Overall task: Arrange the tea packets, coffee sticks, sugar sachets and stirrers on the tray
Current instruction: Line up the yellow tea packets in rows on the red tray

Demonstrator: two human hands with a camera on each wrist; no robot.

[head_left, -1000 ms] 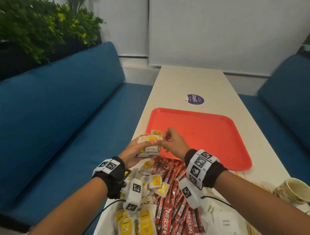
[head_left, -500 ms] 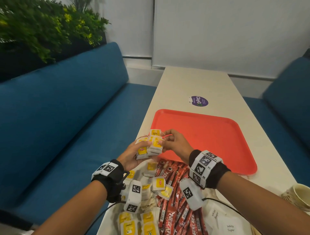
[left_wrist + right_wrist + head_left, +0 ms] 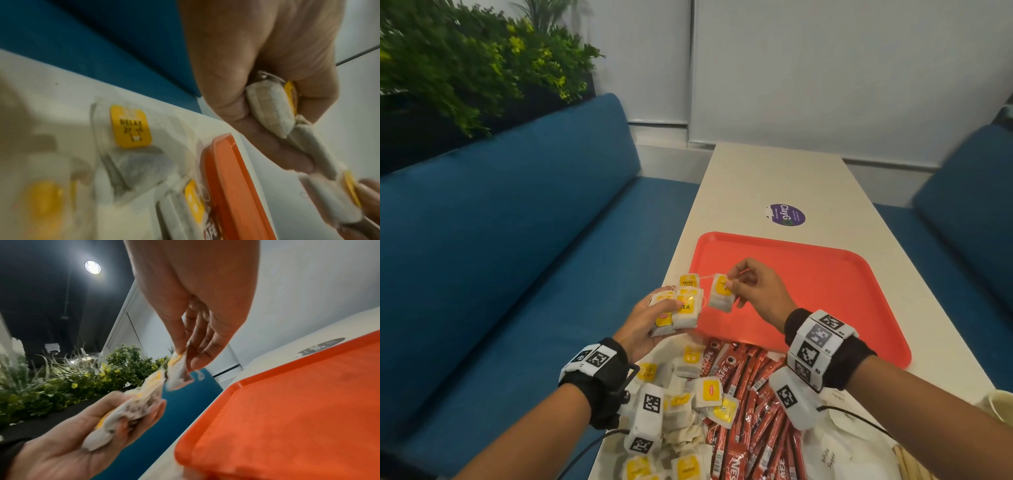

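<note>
My left hand point(image 3: 650, 322) grips a bunch of white tea packets with yellow tags point(image 3: 681, 308) just left of the orange tray point(image 3: 825, 291). My right hand point(image 3: 750, 291) pinches a single tea packet point(image 3: 720, 294) by its yellow tag, over the tray's near left corner; a thin string joins it to the bunch. In the right wrist view the single packet point(image 3: 179, 373) hangs beside the bunch point(image 3: 131, 408). In the left wrist view my fingers point(image 3: 246, 113) curl round the packets point(image 3: 267, 107). Loose tea packets point(image 3: 709, 390), red coffee sticks point(image 3: 753, 404) and white sugar sachets point(image 3: 835, 452) lie on the table in front of me.
The tray holds nothing. A purple sticker point(image 3: 786, 215) lies on the white table point(image 3: 774, 178) beyond the tray. A paper cup point(image 3: 996, 407) stands at the right edge. Wooden stirrers point(image 3: 907, 462) show at the bottom right. Blue benches point(image 3: 517, 257) run along both sides.
My right hand has pulled one tea packet away from the bunch, to the right and over the tray's corner. Both hands have risen slightly from the pile.
</note>
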